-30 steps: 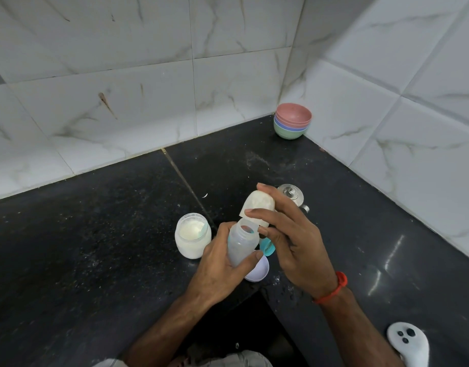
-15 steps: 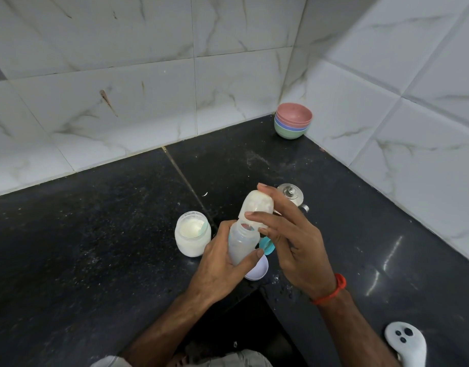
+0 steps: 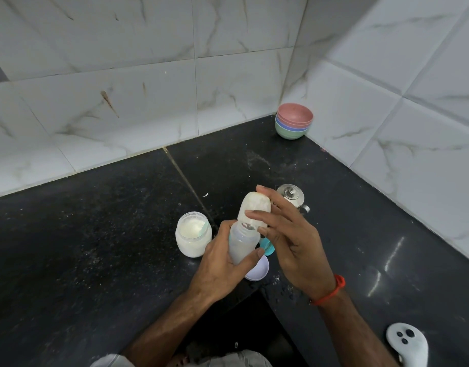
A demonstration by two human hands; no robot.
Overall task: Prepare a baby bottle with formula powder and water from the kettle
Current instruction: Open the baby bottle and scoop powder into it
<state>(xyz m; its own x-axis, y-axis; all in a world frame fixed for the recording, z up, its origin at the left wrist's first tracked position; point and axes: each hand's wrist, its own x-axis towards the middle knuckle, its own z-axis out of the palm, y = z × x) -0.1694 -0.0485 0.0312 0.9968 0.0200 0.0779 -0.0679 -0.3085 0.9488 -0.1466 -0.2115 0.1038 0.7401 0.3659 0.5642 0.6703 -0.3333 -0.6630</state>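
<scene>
Baby bottle [image 3: 241, 243] sits upright in my left hand [image 3: 222, 266], fingers wrapped around it, above the black desk [image 3: 95, 247]. My right hand [image 3: 289, 234] pinches a translucent cap [image 3: 254, 209] at its mouth. An open formula jar [image 3: 193, 233] stands just left.

Glossy black stone counter [image 3: 360, 234], shiny metal kettle [image 3: 291, 195], translucent matt plastic bottle [image 3: 241, 245].

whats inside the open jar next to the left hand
The open jar holds pale cream powder, filling most of it, with residue clinging around the rim. A pale scoop-like shape may lie at the right side of the powder, but it is too indistinct to confirm. Anything buried under the powder is hidden.
</scene>
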